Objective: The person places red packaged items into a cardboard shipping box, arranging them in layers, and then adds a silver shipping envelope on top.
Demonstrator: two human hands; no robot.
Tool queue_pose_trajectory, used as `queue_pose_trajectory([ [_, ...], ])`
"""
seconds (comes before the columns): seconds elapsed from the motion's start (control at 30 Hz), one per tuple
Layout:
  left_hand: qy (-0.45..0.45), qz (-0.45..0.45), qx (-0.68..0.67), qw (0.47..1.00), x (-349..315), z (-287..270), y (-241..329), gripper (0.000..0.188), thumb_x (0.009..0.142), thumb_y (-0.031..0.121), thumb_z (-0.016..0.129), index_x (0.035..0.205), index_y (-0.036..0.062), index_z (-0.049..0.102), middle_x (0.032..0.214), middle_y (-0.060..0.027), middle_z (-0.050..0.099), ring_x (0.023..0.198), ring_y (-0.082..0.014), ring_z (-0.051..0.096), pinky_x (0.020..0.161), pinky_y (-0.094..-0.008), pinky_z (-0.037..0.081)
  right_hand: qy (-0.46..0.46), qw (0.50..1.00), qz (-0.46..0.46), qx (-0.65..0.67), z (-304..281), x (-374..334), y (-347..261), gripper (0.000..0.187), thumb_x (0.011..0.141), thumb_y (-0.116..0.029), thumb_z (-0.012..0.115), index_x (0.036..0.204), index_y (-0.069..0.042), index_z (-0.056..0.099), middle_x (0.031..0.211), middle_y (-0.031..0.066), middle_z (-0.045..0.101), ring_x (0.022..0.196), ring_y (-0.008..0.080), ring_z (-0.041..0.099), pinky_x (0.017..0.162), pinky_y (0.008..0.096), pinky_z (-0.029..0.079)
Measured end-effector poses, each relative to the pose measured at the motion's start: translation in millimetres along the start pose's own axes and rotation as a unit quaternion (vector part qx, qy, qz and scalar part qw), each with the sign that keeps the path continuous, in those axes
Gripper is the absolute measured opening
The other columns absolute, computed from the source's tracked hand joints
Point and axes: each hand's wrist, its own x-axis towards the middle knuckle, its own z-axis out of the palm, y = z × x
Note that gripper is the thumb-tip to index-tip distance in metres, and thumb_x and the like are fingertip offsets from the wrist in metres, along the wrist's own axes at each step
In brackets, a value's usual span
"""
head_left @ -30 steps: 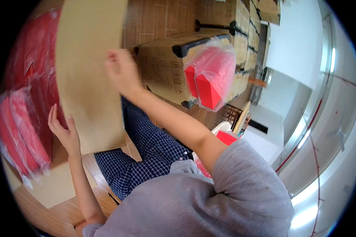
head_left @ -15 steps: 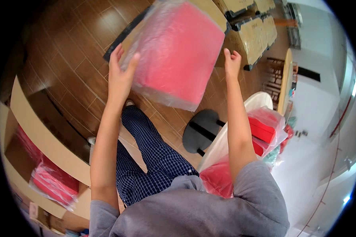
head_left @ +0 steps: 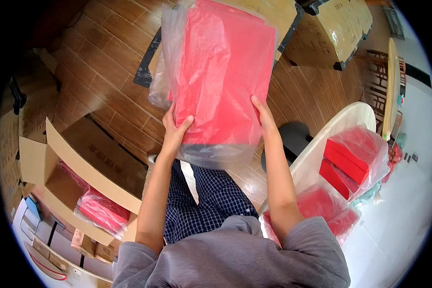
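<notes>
A red flat bundle in a clear plastic bag (head_left: 225, 72) is held up in front of me, above the floor. My left hand (head_left: 175, 127) grips its lower left edge, thumb on top and fingers partly hidden beneath. On the lower right edge, my right hand (head_left: 263, 115) closes in the same way, its fingers tucked out of sight. Loose clear plastic hangs below the red part, toward my body, and more sticks out along the left side.
An open cardboard box (head_left: 89, 177) at left holds another bagged red bundle (head_left: 103, 206). To the right, a pale oval table (head_left: 341, 117) carries red bagged packs (head_left: 348, 161). Taped cartons (head_left: 326, 36) stand on the wood-look floor (head_left: 108, 89) at the far side.
Both hands have come in to grip the bagged bundle's lower sides; the right hand was apart from it before. The bundle now hangs nearer and straighter. The whole view has shifted.
</notes>
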Motion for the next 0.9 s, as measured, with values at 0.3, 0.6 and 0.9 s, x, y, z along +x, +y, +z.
queue_pose_trajectory([
  [0.3,-0.170,-0.097,-0.206,0.959,-128.6,-73.9,-31.5,0.103,0.074,0.048,0.069,0.143,-0.0033,0.014,0.143,-0.0180,0.029,0.134,-0.0259,0.025,0.111,-0.0362,0.017,-0.042,0.995,0.008,-0.093,56.4,-108.0,-14.9,0.085,0.076,-0.027,0.071,0.143,-0.005,0.022,0.140,0.0120,0.037,0.128,0.0226,0.035,0.106,0.0345,0.029],
  [0.6,0.045,0.019,-0.294,0.954,-259.6,-177.9,-95.6,0.101,0.069,0.044,0.076,0.139,-0.0060,0.022,0.135,-0.0176,0.039,0.128,-0.0249,0.034,0.107,-0.0363,0.025,-0.244,0.903,0.100,-0.340,237.4,-127.2,-4.2,0.090,0.067,-0.037,0.074,0.137,0.000,0.031,0.133,0.0126,0.043,0.122,0.0256,0.042,0.102,0.0380,0.034],
  [0.9,0.230,0.119,-0.411,0.874,-266.4,-191.3,-163.2,0.061,0.093,0.043,0.047,0.134,-0.0007,0.035,0.129,-0.0210,0.048,0.121,-0.0325,0.045,0.102,-0.0415,0.034,-0.532,0.566,-0.214,-0.592,515.3,-258.7,76.9,0.103,0.059,-0.037,0.079,0.137,0.003,0.026,0.131,0.0141,0.041,0.120,0.0260,0.042,0.100,0.0380,0.034],
])
